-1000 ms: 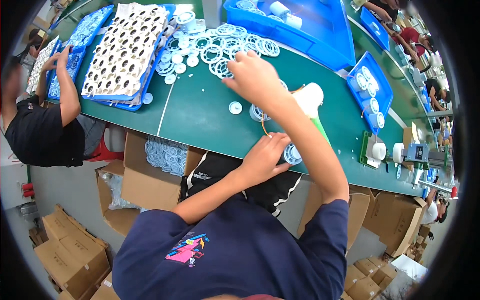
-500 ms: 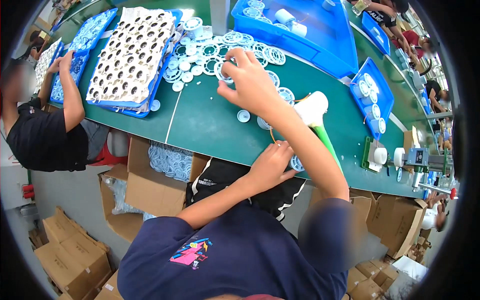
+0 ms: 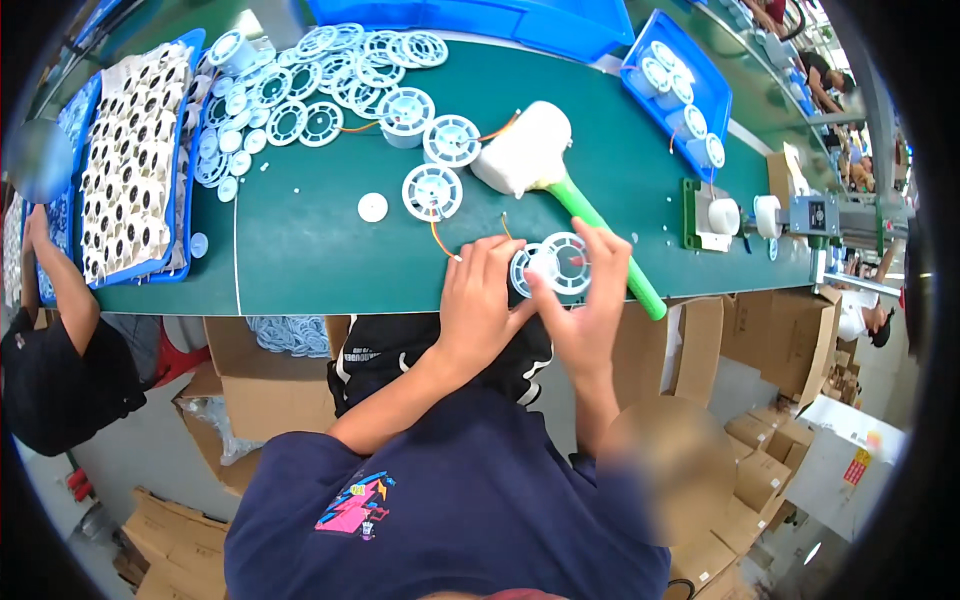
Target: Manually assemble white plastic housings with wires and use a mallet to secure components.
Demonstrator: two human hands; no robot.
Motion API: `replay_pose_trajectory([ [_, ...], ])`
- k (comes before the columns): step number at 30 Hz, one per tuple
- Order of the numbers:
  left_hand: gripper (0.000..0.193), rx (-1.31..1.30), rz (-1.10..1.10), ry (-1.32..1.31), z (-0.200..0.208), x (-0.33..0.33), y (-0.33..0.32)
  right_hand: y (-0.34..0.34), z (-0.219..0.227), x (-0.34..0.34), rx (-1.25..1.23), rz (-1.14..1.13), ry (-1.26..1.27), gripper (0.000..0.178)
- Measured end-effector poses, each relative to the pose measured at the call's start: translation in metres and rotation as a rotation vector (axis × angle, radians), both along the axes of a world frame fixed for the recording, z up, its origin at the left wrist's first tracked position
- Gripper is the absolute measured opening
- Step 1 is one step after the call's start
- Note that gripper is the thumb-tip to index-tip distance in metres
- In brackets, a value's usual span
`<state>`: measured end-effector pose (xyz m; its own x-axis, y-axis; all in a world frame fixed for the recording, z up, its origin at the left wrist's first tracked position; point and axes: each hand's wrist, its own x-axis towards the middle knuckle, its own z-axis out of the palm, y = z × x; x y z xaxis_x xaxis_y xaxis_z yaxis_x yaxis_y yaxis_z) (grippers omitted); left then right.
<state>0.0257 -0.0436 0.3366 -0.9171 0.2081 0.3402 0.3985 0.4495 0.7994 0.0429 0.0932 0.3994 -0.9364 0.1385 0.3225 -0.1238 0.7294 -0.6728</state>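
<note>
Near the front edge of the green table, my left hand (image 3: 478, 300) closes its fingers round a light-blue round part (image 3: 522, 270), partly hidden by both hands. Between thumb and fingers, my right hand (image 3: 592, 305) grips a light-blue slotted disc (image 3: 571, 264), held beside and partly over that part. A mallet (image 3: 525, 150) with a white head and green handle lies just beyond, its handle passing my right hand. Left of the mallet head stand three light-blue slotted round parts, among them a nearer one (image 3: 433, 192) with an orange wire. A small pale cap (image 3: 372, 207) lies further left.
Loose slotted discs (image 3: 322, 124) and small caps pile up at the far left. Beside them sits a blue tray with a moulded pulp insert (image 3: 130, 170). At right are a blue tray of round parts (image 3: 640, 90) and a bench fixture (image 3: 808, 215). A co-worker sits at left.
My right hand has come back from the disc pile to my left hand, now with a slotted disc. The view has shifted to the right.
</note>
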Motion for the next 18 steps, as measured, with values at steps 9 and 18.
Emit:
replay_pose_trajectory([
  [9, 0.047, -0.025, 0.045, 0.029, -0.013, 0.001, 0.005, -0.028, -0.043, 0.01, -0.181, -0.098, -0.06, 0.06],
  [18, 0.058, -0.02, 0.036, 0.056, -0.007, 0.001, 0.001, -0.024, -0.031, 0.016, -0.187, -0.03, -0.071, 0.06],
])
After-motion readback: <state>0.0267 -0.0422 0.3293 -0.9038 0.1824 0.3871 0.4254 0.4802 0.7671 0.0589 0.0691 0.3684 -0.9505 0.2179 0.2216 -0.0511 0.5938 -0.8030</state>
